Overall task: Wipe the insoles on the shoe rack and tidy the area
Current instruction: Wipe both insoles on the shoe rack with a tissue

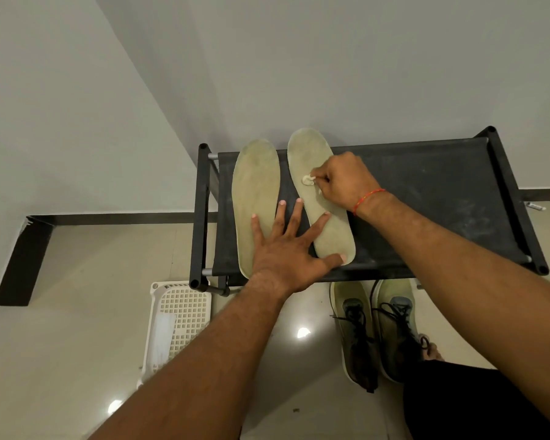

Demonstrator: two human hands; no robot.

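Your right hand (343,182) pinched a small white wad (308,180) onto the right insole (308,150), mid-length, atop the shoe rack (426,201). That insole ran lengthwise away from you, heel nearest. Your left hand (286,249), fingers spread flat, pressed its heel end and the left insole (256,185).

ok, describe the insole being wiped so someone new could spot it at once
Find the black shoe rack against the grey wall; two pale insoles lie side by side at its left end. It is the right insole, nearer the rack's middle. Unlike the left insole, it has the right hand pinching a small white wad onto it.
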